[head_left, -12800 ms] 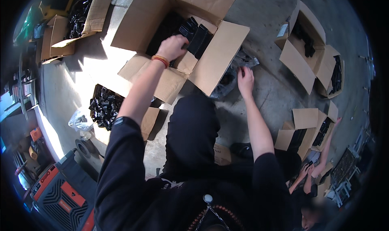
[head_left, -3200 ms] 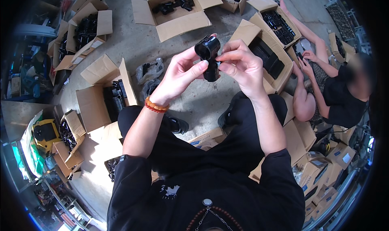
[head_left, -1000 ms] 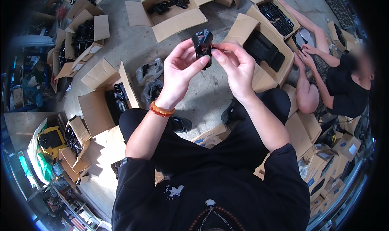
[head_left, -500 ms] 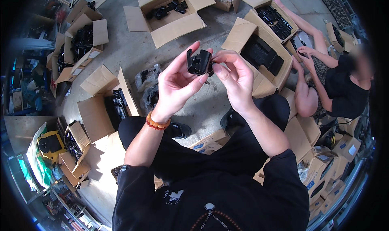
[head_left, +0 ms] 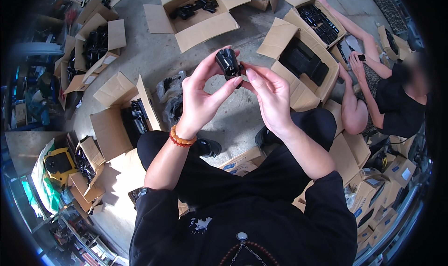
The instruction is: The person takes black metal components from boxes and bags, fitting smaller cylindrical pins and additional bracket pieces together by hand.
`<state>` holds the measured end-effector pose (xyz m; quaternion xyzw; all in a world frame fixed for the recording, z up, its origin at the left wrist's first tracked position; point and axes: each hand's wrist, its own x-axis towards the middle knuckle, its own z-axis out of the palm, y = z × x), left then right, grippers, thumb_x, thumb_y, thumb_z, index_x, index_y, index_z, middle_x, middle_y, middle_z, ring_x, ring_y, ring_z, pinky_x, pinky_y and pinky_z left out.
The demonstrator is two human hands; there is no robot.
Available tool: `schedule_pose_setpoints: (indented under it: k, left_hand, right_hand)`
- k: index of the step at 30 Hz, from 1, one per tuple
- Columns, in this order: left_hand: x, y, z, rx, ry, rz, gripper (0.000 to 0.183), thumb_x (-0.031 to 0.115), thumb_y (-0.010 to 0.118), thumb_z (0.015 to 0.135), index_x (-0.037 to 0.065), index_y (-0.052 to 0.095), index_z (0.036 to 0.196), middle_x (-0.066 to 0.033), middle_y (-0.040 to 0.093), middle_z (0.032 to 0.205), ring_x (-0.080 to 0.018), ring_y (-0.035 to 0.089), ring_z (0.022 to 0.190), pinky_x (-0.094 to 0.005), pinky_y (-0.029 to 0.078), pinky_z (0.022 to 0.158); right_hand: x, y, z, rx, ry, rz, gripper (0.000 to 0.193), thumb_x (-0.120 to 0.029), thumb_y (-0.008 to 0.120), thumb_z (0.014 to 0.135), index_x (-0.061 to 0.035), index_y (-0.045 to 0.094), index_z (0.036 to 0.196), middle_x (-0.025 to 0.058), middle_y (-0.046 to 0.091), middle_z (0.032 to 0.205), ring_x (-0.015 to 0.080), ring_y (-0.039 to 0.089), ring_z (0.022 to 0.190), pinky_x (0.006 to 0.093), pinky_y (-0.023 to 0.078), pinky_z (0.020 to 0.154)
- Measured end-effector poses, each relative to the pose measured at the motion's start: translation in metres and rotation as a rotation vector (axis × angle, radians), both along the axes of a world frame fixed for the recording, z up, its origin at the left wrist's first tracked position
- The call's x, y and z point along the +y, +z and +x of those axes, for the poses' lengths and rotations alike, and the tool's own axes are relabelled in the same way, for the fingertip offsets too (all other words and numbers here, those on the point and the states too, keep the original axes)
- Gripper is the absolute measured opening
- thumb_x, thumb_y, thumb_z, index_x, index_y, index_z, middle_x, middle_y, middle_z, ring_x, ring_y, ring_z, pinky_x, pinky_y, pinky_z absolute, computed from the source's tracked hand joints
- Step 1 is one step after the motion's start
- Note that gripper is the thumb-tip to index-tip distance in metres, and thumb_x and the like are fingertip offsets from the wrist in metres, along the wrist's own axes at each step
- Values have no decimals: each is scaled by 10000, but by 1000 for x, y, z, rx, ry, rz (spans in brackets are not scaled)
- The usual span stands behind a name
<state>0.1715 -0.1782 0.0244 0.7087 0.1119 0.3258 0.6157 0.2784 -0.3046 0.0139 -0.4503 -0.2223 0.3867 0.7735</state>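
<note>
A glossy black part (head_left: pixel 227 63), rounded and hollow-looking, is held up in front of me over the floor. My left hand (head_left: pixel 204 88) grips it between thumb and fingers, with a beaded bracelet (head_left: pixel 182 137) round that wrist. Against the part's right side, my right hand (head_left: pixel 269 91) has its thumb and forefinger closed on its edge; the fingers hide what exactly they pinch. Beyond the hands stands an open carton (head_left: pixel 205 30) with a few black parts in it.
On the left are a carton of black springs (head_left: pixel 138 119) and clear plastic bags (head_left: pixel 170 93). At right stands a carton of black pieces (head_left: pixel 303 60). Farther right a seated person (head_left: pixel 401 98) works among more boxes. A yellow machine (head_left: pixel 59 167) is at lower left.
The black part has been turned, so its rounded side now shows instead of its open clip-like side. My right fingers have shifted slightly along it. The seated person's hands have moved.
</note>
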Motion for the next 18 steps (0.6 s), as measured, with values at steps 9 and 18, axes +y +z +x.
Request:
schedule_pose_setpoints:
  k: [9,18]
  left_hand:
    - [1,-4,0,50,87,-201,509,84,709,890,-34,495,1336,-100,665,1213,-108,642,1003,-278,504,908]
    - [16,16,-10,72,-109,-353,571,36,661,919,-32,415,1429,-115,637,1244,-133,625,1085,-274,491,965]
  right_hand:
    - [5,-13,-15,-37,36,9,478,-8,620,935,51,460,1381,151,540,1348,184,596,1157,315,493,1005]
    - [4,-6,-10,-232,26,-23,432,1,626,929,49,516,1344,140,619,1234,173,621,1105,299,537,937]
